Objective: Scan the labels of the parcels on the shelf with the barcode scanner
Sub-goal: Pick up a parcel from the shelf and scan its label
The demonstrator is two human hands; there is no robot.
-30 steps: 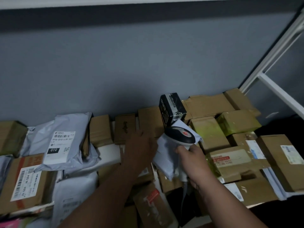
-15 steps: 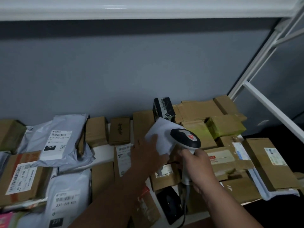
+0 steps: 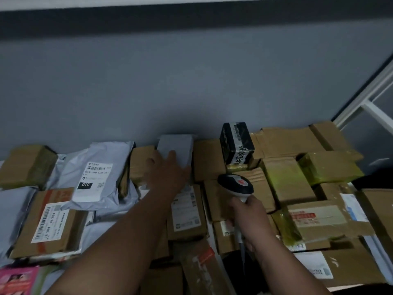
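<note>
The shelf is packed with cardboard boxes and grey mailer bags. My right hand grips the handle of the black-and-white barcode scanner, whose head hangs over the brown boxes in the middle. My left hand reaches toward the wall with fingers spread and straight, resting on a small grey mailer that stands against the wall. Just below that hand lies a brown box with a white label. A grey mailer marked 010 lies to the left.
A black printed box stands upright at the back. Yellow-taped boxes sit at the right, a labelled box at the left, a pink packet at the bottom left. The white shelf frame rises at the right; the grey wall closes the back.
My left hand carried the small grey mailer from beside the scanner up and left to the wall and opened flat on it. The scanner stayed in my right hand.
</note>
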